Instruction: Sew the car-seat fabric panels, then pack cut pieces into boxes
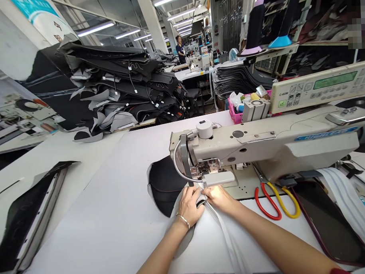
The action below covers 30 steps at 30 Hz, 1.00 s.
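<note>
A beige industrial sewing machine (pixel 260 146) stands on the white table (pixel 107 219). Under its needle head lies a black padded fabric piece (pixel 164 183) with a pale grey layer (pixel 204 240) and a white strip (pixel 231 243) running back toward me. My left hand (pixel 189 206), with a thin bracelet on the wrist, presses flat on the fabric just left of the presser foot, fingers curled at the seam. My right hand (pixel 219 197) pinches the fabric edge and strip directly below the machine's lamp.
Red and yellow handled scissors (pixel 276 201) lie to the right of my hands. A dark tablet-like panel (pixel 332 227) lies at right. A control box (pixel 321 88) sits above the machine. Piled black and grey cut pieces (pixel 121 87) fill the back left. A person works far behind.
</note>
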Tool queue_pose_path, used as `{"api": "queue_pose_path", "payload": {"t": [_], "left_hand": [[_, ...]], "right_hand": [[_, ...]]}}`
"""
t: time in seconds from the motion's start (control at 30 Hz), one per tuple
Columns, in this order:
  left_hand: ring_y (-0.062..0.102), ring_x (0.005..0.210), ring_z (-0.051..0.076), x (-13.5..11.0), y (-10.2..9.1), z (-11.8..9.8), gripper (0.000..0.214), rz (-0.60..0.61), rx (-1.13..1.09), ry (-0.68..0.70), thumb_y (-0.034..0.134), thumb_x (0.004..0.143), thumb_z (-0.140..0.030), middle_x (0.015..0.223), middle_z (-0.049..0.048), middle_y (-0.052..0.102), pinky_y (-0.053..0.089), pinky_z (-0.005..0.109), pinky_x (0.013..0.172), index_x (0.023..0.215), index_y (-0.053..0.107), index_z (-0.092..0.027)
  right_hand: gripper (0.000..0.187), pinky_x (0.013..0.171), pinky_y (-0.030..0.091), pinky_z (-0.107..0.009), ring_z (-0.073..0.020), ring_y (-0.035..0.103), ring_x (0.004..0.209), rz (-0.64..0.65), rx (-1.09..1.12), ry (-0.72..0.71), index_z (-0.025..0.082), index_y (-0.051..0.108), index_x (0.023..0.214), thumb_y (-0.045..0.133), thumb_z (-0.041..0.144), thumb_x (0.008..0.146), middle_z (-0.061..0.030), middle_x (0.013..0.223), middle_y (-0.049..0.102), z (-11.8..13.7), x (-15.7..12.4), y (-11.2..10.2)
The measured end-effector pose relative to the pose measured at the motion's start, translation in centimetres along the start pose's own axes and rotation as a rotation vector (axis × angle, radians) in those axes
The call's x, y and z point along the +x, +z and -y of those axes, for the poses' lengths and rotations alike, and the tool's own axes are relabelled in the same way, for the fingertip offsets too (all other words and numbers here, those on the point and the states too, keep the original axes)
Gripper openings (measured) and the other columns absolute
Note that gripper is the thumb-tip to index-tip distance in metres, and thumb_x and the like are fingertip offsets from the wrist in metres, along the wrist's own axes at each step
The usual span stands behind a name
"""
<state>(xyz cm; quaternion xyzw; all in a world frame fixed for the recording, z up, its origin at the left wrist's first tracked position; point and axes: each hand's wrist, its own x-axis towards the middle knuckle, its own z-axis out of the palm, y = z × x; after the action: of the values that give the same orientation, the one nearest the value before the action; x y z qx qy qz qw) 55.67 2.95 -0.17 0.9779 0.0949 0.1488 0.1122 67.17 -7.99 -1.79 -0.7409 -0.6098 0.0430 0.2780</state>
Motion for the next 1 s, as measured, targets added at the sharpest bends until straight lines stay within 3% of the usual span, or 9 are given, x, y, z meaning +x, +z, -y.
{"api": "queue_pose_path", "payload": {"t": [0.2, 0.37, 0.5, 0.6, 0.73, 0.87, 0.93, 1.0], "left_hand": [[0.044, 0.089, 0.021, -0.1, 0.5, 0.3, 0.040, -0.058, -0.016, 0.031, 0.044, 0.060, -0.014, 0.090, 0.0087, 0.051, 0.044, 0.036, 0.081, 0.098, 0.057, -0.015], [0.046, 0.087, 0.020, 0.4, 0.4, 1.1, 0.035, -0.073, -0.045, 0.075, 0.044, 0.060, -0.015, 0.087, 0.0074, 0.051, 0.044, 0.035, 0.079, 0.092, 0.058, -0.017], [0.047, 0.092, 0.018, 0.2, 0.0, 0.7, 0.032, -0.150, -0.206, 0.004, 0.042, 0.055, -0.009, 0.092, 0.0071, 0.050, 0.043, 0.034, 0.083, 0.084, 0.053, -0.016], [0.050, 0.086, 0.015, 0.2, -0.2, 0.6, 0.024, -0.172, -0.397, -0.065, 0.038, 0.055, -0.006, 0.084, 0.0043, 0.052, 0.044, 0.031, 0.077, 0.071, 0.050, -0.018], [0.051, 0.069, 0.012, 0.3, -1.2, 1.7, 0.023, -0.069, -0.467, 0.004, 0.035, 0.058, -0.003, 0.066, 0.0004, 0.055, 0.044, 0.028, 0.067, 0.060, 0.052, -0.018], [0.049, 0.073, 0.015, -0.1, -2.7, 1.8, 0.027, 0.130, -0.340, 0.181, 0.035, 0.058, -0.003, 0.070, 0.0020, 0.058, 0.042, 0.030, 0.070, 0.063, 0.057, -0.019], [0.050, 0.074, 0.016, -0.2, -3.0, 0.6, 0.024, 0.168, -0.410, 0.069, 0.040, 0.057, -0.006, 0.072, 0.0023, 0.059, 0.041, 0.032, 0.073, 0.065, 0.059, -0.018], [0.052, 0.069, 0.015, 0.1, -2.7, -1.1, 0.015, 0.187, -0.696, -0.283, 0.045, 0.060, -0.013, 0.068, 0.0016, 0.058, 0.043, 0.032, 0.071, 0.067, 0.058, -0.017]], "right_hand": [[0.020, 0.051, 0.026, -0.022, -0.0116, 0.048, 0.057, 0.014, -0.019, 0.030, 0.016, 0.058, 0.074, 0.040, 0.007, 0.070, -0.0012, 0.063, 0.056, 0.0, 0.1, 0.2], [0.023, 0.061, 0.033, -0.022, -0.0143, 0.054, 0.071, -0.015, 0.077, 0.048, 0.016, 0.059, 0.087, 0.041, 0.010, 0.074, -0.0047, 0.078, 0.062, -0.4, 0.4, 0.0], [0.023, 0.062, 0.035, -0.024, -0.0159, 0.056, 0.073, -0.028, 0.154, 0.276, 0.017, 0.053, 0.095, 0.035, 0.021, 0.082, -0.0059, 0.083, 0.061, 1.2, -0.4, -0.8], [0.023, 0.066, 0.036, -0.028, -0.0208, 0.055, 0.080, 0.021, 0.089, 0.405, 0.015, 0.048, 0.094, 0.042, 0.032, 0.080, -0.0095, 0.088, 0.059, 3.1, -1.2, -1.0], [0.007, 0.064, 0.036, -0.028, -0.0204, 0.054, 0.076, 0.130, 0.001, 0.462, 0.015, 0.050, 0.079, 0.045, 0.015, 0.073, -0.0102, 0.084, 0.058, 2.8, -1.6, -2.1], [0.013, 0.050, 0.032, -0.021, -0.0132, 0.050, 0.057, 0.175, 0.095, 0.465, 0.016, 0.048, 0.066, 0.040, 0.017, 0.076, -0.0013, 0.060, 0.054, 1.1, -2.2, -4.0], [0.016, 0.050, 0.031, -0.020, -0.0111, 0.048, 0.057, 0.178, 0.146, 0.413, 0.016, 0.047, 0.062, 0.041, 0.020, 0.076, 0.0006, 0.058, 0.053, 1.8, -2.8, -3.9], [0.012, 0.054, 0.032, -0.020, -0.0109, 0.048, 0.061, 0.143, 0.188, 0.317, 0.016, 0.048, 0.065, 0.043, 0.019, 0.076, -0.0002, 0.064, 0.054, 3.6, -3.5, -2.9]]}}
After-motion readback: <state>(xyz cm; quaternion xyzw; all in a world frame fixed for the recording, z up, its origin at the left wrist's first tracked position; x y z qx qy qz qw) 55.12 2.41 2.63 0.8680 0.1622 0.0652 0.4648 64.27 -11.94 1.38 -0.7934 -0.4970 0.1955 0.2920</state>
